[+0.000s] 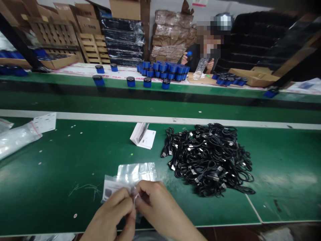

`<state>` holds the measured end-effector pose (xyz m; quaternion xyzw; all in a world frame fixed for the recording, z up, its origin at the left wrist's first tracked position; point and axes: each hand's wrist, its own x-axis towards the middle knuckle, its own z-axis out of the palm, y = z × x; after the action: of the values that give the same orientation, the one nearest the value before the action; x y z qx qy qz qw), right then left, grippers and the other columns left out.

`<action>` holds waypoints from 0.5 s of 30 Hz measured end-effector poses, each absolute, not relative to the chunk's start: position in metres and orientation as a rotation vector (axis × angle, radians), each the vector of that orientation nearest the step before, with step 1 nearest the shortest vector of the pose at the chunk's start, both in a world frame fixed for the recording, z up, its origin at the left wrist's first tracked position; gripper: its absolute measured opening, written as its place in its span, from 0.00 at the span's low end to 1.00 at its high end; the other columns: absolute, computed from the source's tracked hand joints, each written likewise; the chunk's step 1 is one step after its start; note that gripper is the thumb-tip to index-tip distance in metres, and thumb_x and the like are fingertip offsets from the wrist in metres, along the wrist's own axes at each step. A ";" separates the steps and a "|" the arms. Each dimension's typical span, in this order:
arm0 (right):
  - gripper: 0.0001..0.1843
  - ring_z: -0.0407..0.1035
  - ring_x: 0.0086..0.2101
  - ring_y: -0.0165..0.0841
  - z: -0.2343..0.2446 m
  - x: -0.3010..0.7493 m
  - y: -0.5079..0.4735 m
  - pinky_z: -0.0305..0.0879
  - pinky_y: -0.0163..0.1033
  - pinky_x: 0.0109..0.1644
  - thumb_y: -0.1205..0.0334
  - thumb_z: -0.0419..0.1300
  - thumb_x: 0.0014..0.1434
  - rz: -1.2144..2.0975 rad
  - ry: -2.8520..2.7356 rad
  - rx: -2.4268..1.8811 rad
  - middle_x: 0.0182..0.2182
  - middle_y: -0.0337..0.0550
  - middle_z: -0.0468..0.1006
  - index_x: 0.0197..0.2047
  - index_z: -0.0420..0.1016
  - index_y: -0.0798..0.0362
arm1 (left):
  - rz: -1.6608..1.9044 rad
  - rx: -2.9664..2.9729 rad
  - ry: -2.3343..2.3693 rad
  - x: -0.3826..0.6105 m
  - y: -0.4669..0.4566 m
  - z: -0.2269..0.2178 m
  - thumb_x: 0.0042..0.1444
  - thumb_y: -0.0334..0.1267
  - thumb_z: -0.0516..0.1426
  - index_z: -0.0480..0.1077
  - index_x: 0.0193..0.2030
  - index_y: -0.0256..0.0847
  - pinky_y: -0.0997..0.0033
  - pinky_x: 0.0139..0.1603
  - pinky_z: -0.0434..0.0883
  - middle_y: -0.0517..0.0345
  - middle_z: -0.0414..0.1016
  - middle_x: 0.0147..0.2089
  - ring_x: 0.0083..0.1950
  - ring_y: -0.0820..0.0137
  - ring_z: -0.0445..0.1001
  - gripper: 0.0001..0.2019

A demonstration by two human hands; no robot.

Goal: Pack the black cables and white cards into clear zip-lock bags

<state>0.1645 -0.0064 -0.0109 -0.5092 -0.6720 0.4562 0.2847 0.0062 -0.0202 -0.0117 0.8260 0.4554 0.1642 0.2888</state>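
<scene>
The head view shows the left hand (107, 214) and right hand (160, 204) pressed close together at the near edge of the green bench (50, 197), their fingertips pinching a clear fold that seems part of a clear bag (135, 173). The bag lies just past the hands, with a printed card (109, 189) inside it; no cable shows in it. A large heap of black cables (210, 160) lies to the right, well clear of the hands, with a small stack of white booklets (142, 135) beyond. More clear bags (17, 139) lie at the far left. Across the belt, blue-and-black jars (160, 71) stand in a cluster near a seated co-worker (198, 58), and others stand spaced along the edge.
</scene>
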 end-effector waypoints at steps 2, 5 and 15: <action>0.11 0.66 0.25 0.26 0.000 0.182 -0.004 0.61 0.28 0.30 0.76 0.58 0.54 1.196 -1.980 -1.247 0.25 0.33 0.74 0.33 0.76 0.52 | 0.390 2.175 1.262 0.006 -0.015 -0.013 0.60 0.32 0.44 0.61 0.27 0.43 0.75 0.32 0.68 0.61 0.65 0.30 0.31 0.73 0.70 0.12; 0.14 0.71 0.37 0.32 0.012 0.217 0.007 0.67 0.36 0.43 0.74 0.55 0.59 0.712 -2.043 -1.393 0.37 0.42 0.78 0.45 0.76 0.52 | 0.347 2.137 1.334 0.010 -0.011 -0.014 0.61 0.34 0.43 0.59 0.26 0.43 0.75 0.29 0.67 0.62 0.66 0.30 0.29 0.73 0.70 0.13; 0.07 0.57 0.59 0.53 0.008 0.288 0.068 0.59 0.59 0.57 0.72 0.60 0.56 -0.231 -2.176 -1.639 0.54 0.56 0.72 0.37 0.78 0.55 | 0.469 2.116 1.403 0.021 -0.008 -0.021 0.61 0.34 0.44 0.55 0.24 0.43 0.75 0.27 0.63 0.63 0.62 0.28 0.27 0.73 0.66 0.13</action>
<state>0.2881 0.0685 0.0080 -0.5869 -0.7796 -0.0828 0.2023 0.0207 -0.0080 -0.0209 0.7877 0.5222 0.1746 0.2764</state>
